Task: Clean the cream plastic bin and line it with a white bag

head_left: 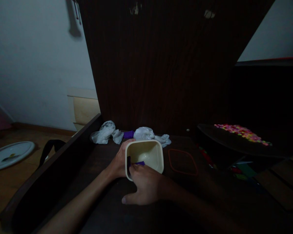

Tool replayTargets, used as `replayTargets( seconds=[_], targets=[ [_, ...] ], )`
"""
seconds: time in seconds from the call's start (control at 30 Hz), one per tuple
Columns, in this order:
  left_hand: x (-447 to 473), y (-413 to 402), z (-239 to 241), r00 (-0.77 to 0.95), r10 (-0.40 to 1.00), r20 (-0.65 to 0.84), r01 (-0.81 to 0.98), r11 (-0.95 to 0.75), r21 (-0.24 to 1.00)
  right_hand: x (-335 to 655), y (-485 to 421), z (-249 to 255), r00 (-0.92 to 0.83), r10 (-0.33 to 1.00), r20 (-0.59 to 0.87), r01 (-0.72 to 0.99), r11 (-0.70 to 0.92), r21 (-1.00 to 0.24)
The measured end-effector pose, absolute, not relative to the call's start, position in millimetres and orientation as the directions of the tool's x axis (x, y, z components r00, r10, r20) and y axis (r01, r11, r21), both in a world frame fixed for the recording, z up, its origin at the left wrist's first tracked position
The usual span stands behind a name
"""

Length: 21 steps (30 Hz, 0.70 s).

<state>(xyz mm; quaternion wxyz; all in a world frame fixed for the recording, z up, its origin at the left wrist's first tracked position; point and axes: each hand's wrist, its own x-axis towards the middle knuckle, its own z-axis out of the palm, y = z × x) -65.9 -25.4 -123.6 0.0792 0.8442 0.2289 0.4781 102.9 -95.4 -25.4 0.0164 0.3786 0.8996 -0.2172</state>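
Observation:
A cream, square plastic container (152, 150) stands open on the dark table. My left hand (118, 161) is wrapped around its left side, thumb over the near rim. My right hand (145, 185) rests at the container's near rim, fingers pinched on a small purple piece (139, 163) that lies just inside the rim. The room is dim, so the purple piece's exact shape is unclear.
A red-brown rectangular ring (183, 161) lies flat right of the container. Crumpled white plastic bags (106, 132) and a purple object (129, 134) sit behind it. A dark tray with colourful small pieces (241, 131) is at right. A white round plate (11, 154) lies on the floor.

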Motion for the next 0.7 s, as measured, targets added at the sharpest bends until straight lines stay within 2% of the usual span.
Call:
replayTargets(
  seconds=[0.13, 0.3, 0.43, 0.53, 0.7],
  targets=[
    [-67.5, -24.0, -123.9, 0.47, 0.447, 0.761, 0.318, -0.89, 0.327, 114.6, -97.6, -17.4, -0.719, 0.643, -0.264, 0.695, 0.666, -0.27],
    [-66.0, -25.0, -121.4, 0.475, 0.435, 0.765, 0.316, -0.896, 0.313, 119.4, -102.8, 3.9, -0.568, 0.711, -0.414, 0.798, 0.599, -0.065],
    [-63.4, -24.9, -121.7, 0.494, 0.392, 0.776, 0.294, -0.915, 0.275, 109.7, -101.2, 19.6, -0.458, 0.684, -0.568, 0.794, 0.602, 0.085],
    [-62.5, -24.1, -122.8, 0.499, 0.364, 0.786, 0.281, -0.927, 0.25, 104.5, -95.3, 14.4, -0.43, 0.665, -0.611, 0.768, 0.625, 0.139],
    [-61.7, -24.1, -122.0, 0.504, 0.333, 0.797, 0.269, -0.937, 0.221, 107.5, -80.5, -25.0, -0.431, 0.701, -0.568, 0.784, 0.603, 0.149]
  ],
)
